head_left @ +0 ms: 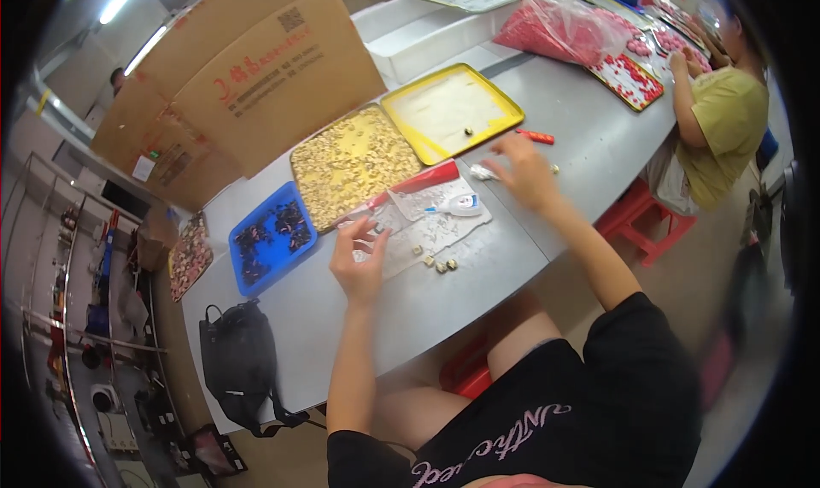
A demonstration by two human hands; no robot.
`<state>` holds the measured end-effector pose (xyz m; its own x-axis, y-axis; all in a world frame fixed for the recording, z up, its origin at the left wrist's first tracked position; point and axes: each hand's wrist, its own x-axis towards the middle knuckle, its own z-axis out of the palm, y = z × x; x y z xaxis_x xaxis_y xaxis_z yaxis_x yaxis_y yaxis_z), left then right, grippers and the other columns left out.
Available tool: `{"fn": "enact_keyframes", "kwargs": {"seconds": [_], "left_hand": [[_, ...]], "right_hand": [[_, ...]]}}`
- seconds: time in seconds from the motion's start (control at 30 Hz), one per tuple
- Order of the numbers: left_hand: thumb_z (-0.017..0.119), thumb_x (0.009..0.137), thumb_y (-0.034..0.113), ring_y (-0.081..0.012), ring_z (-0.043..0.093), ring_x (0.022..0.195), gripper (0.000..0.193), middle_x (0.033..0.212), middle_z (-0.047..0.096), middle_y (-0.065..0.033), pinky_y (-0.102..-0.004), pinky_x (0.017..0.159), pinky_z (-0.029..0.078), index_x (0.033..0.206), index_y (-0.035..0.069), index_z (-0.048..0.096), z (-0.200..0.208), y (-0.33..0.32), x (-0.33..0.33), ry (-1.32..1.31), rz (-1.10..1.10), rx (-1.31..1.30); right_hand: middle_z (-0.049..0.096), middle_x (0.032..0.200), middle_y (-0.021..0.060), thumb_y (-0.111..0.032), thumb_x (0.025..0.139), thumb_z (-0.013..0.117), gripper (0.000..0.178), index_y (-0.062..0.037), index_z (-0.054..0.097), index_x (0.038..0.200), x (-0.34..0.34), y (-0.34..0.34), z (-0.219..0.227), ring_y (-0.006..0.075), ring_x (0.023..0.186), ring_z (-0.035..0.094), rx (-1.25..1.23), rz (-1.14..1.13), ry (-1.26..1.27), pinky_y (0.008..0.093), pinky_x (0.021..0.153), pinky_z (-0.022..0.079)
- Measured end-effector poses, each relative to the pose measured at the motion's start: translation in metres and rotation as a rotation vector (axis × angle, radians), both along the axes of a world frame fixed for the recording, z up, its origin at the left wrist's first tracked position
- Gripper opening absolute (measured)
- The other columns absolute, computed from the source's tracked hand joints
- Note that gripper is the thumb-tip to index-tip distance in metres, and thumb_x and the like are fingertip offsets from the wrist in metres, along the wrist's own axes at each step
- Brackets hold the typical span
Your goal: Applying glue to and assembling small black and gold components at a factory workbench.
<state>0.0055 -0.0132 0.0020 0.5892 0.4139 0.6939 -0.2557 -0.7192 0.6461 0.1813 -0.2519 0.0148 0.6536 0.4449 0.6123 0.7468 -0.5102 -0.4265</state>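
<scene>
1. Landmark: the white sheet [431, 223] lying on the grey table [444, 308], right in front of you.
2. Your left hand [359, 261] sits at the sheet's left edge, fingers curled together, tips pinched over a tiny piece; too small to tell what it is or whether it's really gripped.
3. Your right hand [523, 170] is just past the sheet's right corner, fingers spread apart, flat-ish over the table, holding nothing you can see.
4. A small clear wrapper [483, 173] lies just beside your right fingertips, at the sheet's upper right corner.
5. White glue bottle [459, 204] lies on its side on the sheet, between your hands.
6. Few small beige pieces [442, 264] sit at the sheet's lower edge, near your left hand.
7. Red tool [418, 183] lies along the sheet's top edge.
8. Tray full of beige pieces [352, 163] just behind the sheet; yellow tray [451, 109] beside it, nearly bare.
9. Blue tray [272, 236] with dark bits left of the sheet.
10. Another person [717, 120] works well apart, far right.
</scene>
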Motion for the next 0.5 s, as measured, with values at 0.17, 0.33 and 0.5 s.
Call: {"fn": "enact_keyframes", "kwargs": {"seconds": [0.17, 0.33, 0.5], "left_hand": [[0.078, 0.068, 0.001, -0.0114, 0.061, 0.065, 0.037, 0.087, 0.068, -0.0082, -0.0212, 0.052, 0.047, 0.101, 0.004, 0.061, -0.001, -0.004, 0.001, -0.009, -0.023, 0.064], [0.079, 0.068, 0.007, -0.0146, 0.061, 0.066, 0.034, 0.089, 0.066, -0.0070, -0.0246, 0.055, 0.048, 0.098, 0.006, 0.062, -0.001, -0.002, 0.003, 0.014, -0.021, 0.008], [0.078, 0.070, 0.009, -0.0142, 0.060, 0.068, 0.035, 0.089, 0.066, -0.0063, -0.0244, 0.055, 0.048, 0.101, 0.006, 0.061, 0.002, 0.002, 0.002, 0.013, -0.024, 0.038]], "right_hand": [[0.060, 0.092, 0.0164, -0.021, 0.077, 0.069, 0.026, -0.0004, 0.059, 0.091, 0.041, -0.031, 0.000, 0.0326, 0.093, 0.057, -0.405, -0.249, 0.120, 0.0417, 0.078, 0.047], [0.061, 0.090, 0.0176, -0.017, 0.076, 0.069, 0.021, -0.0012, 0.060, 0.087, 0.056, -0.025, 0.004, 0.0338, 0.090, 0.058, -0.577, -0.108, 0.356, 0.0418, 0.077, 0.047], [0.062, 0.091, 0.0178, -0.008, 0.077, 0.065, 0.012, 0.0001, 0.063, 0.087, 0.067, -0.013, 0.006, 0.0324, 0.084, 0.060, -0.329, 0.083, 0.199, 0.0383, 0.075, 0.048]]}}
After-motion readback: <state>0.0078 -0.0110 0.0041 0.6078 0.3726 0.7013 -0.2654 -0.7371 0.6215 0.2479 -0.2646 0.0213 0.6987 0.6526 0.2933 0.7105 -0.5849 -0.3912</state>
